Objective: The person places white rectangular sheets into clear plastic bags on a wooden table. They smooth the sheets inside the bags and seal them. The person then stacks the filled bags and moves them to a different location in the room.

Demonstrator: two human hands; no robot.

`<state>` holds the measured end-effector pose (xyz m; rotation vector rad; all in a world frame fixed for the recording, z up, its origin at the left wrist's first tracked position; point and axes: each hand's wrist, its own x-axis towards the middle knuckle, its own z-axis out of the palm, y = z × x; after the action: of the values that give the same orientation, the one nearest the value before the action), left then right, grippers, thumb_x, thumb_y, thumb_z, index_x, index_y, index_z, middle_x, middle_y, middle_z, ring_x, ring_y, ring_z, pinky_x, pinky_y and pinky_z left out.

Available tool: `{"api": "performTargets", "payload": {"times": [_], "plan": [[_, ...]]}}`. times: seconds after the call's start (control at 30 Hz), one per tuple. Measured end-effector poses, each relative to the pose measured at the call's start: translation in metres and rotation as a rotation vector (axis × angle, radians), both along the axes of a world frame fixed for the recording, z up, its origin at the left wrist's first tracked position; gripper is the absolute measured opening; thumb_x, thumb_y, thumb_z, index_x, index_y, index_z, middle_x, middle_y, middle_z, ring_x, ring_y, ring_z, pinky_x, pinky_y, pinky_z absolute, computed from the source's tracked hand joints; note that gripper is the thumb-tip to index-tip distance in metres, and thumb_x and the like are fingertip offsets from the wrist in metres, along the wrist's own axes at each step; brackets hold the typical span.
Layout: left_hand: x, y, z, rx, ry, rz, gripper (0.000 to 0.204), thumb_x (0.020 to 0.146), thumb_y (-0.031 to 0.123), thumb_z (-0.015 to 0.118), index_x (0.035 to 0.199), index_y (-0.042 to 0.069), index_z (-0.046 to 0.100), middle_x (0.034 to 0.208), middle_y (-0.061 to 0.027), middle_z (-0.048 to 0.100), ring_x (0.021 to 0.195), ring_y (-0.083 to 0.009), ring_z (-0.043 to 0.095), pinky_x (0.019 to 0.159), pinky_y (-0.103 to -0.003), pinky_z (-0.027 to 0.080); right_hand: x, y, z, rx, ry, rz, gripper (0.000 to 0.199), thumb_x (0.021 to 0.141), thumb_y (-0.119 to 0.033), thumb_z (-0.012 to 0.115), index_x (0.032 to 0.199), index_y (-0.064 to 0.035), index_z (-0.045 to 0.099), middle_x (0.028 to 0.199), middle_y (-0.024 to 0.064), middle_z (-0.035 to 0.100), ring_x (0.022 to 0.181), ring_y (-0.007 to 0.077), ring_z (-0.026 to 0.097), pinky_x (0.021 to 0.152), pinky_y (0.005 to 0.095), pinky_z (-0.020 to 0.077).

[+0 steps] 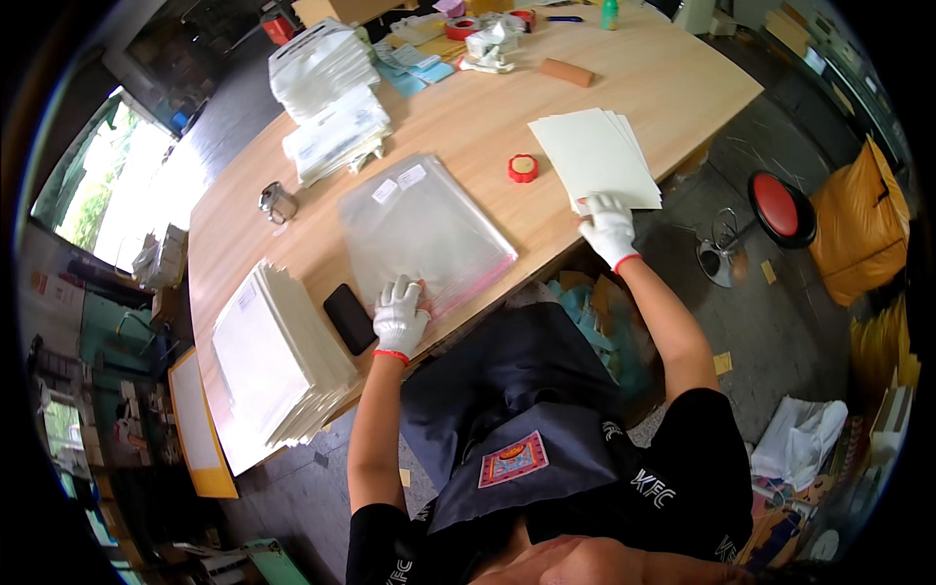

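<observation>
My left hand (400,314), in a white glove with a red cuff, rests on the near edge of a stack of clear plastic bags (419,219). Its fingers are slightly apart on the plastic. On the right, my similarly gloved right hand (609,231) touches the near left corner of a fanned stack of cream card sheets (595,156). Its fingers lie over the corner; nothing shows lifted in them. A red scalloped-edged round container (523,168) with a tan centre sits between the bags and the sheets. Left of my left hand lies a black phone (349,319).
A tall stack of cream sheets (268,356) stands at the table's near left, with a metal cup (278,203) beyond it. Packed white bundles (327,83), tape rolls (461,28) and a brown block (566,72) lie farther back. A red stool (780,207) stands right of the table.
</observation>
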<state>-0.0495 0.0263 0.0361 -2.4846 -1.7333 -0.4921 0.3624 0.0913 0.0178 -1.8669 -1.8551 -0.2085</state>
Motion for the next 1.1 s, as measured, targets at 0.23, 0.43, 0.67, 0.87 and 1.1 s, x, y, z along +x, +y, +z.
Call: {"api": "performTargets", "payload": {"times": [0.23, 0.43, 0.67, 0.87, 1.1], "plan": [[0.008, 0.01, 0.025, -0.281, 0.096, 0.125, 0.034, 0.067, 0.01, 0.061, 0.1, 0.021, 0.059, 0.106, -0.005, 0.059, 0.098, -0.0291, 0.058, 0.08, -0.042, 0.048, 0.029, 0.024, -0.014, -0.11, -0.221, 0.231, 0.027, 0.075, -0.027, 0.064, 0.097, -0.0132, 0.055, 0.099, 0.0075, 0.058, 0.094, 0.0259, 0.056, 0.075, 0.0409, 0.0502], [0.004, 0.029, 0.014, -0.198, 0.042, 0.147, 0.021, 0.075, 0.017, 0.06, 0.096, 0.017, 0.06, 0.101, -0.0072, 0.062, 0.091, -0.0284, 0.061, 0.074, -0.041, 0.051, 0.054, 0.055, -0.022, -0.251, -0.321, 0.125, 0.018, 0.077, -0.023, 0.059, 0.089, -0.0114, 0.053, 0.084, 0.0098, 0.061, 0.081, 0.0272, 0.061, 0.071, 0.0406, 0.0499], [0.008, -0.014, 0.031, -0.157, -0.186, 0.208, 0.024, 0.072, 0.007, 0.055, 0.095, 0.013, 0.062, 0.087, -0.0085, 0.063, 0.083, -0.0288, 0.062, 0.068, -0.04, 0.049, 0.014, -0.031, 0.02, 0.19, -0.408, 0.298, 0.02, 0.073, -0.024, 0.065, 0.084, -0.0158, 0.052, 0.073, 0.0048, 0.055, 0.065, 0.0261, 0.058, 0.056, 0.0394, 0.0476], [0.005, -0.034, 0.016, -0.154, -0.161, 0.136, 0.032, 0.066, 0.004, 0.056, 0.097, 0.012, 0.06, 0.095, -0.0067, 0.062, 0.092, -0.0285, 0.059, 0.072, -0.04, 0.049, 0.008, -0.083, -0.006, -0.326, 0.792, -0.111, 0.046, 0.088, -0.048, 0.053, 0.066, -0.0066, 0.056, 0.065, 0.007, 0.061, 0.049, 0.0188, 0.055, 0.045, 0.0299, 0.0427], [0.009, -0.025, 0.019, -0.117, -0.247, 0.076, 0.037, 0.065, 0.0, 0.054, 0.1, 0.012, 0.059, 0.098, -0.0081, 0.062, 0.094, -0.0298, 0.058, 0.076, -0.041, 0.049, 0.092, -0.013, -0.062, -0.367, 2.013, -0.337, 0.021, 0.086, -0.031, 0.062, 0.092, -0.0117, 0.056, 0.074, 0.0022, 0.056, 0.047, 0.0115, 0.05, 0.034, 0.0225, 0.0385]]}}
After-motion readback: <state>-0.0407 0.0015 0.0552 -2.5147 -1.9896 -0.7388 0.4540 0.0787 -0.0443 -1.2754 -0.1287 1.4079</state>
